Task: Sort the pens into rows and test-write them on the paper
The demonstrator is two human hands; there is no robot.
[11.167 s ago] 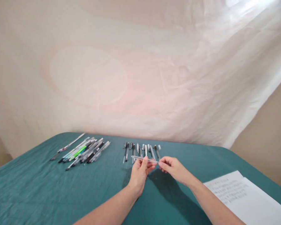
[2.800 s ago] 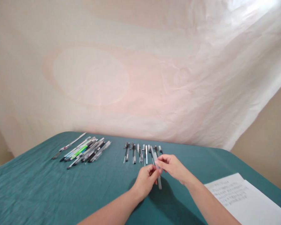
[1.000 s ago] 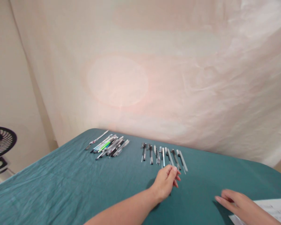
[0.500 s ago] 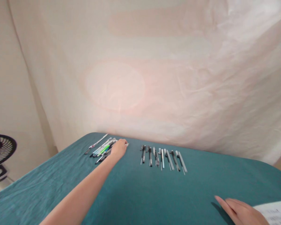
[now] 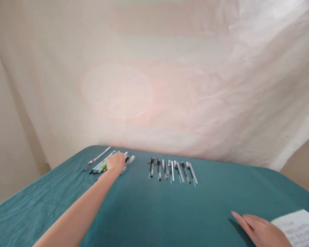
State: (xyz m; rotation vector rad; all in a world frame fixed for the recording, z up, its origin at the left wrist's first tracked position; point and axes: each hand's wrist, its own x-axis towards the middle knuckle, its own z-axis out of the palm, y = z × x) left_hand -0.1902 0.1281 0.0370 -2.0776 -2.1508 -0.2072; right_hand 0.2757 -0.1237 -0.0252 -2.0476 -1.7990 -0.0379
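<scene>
My left hand (image 5: 115, 162) reaches over a loose pile of pens on the far left of the table. Its fingers curl down among them, and whatever they hold is hidden under the hand. Around it lie a green pen (image 5: 102, 167), pale pens (image 5: 106, 160) and clear-barrelled pens (image 5: 128, 163). A thin white-and-dark pen (image 5: 97, 158) rests apart at the pile's left. Near the front right, my right hand (image 5: 260, 229) is low over the cloth, fingers stretched out to the left and holding nothing visible.
A row of several pens (image 5: 172, 170), with thin sticks or refills beside some, lies right of the pile. Printed paper (image 5: 298, 226) is beside my right hand. Green cloth (image 5: 154, 209) covers the table, and a pale sheet (image 5: 170, 85) hangs behind it.
My left hand has shifted left from the pile's right end onto its middle, uncovering clear pens there. The view has turned slightly right; my right hand looks much the same.
</scene>
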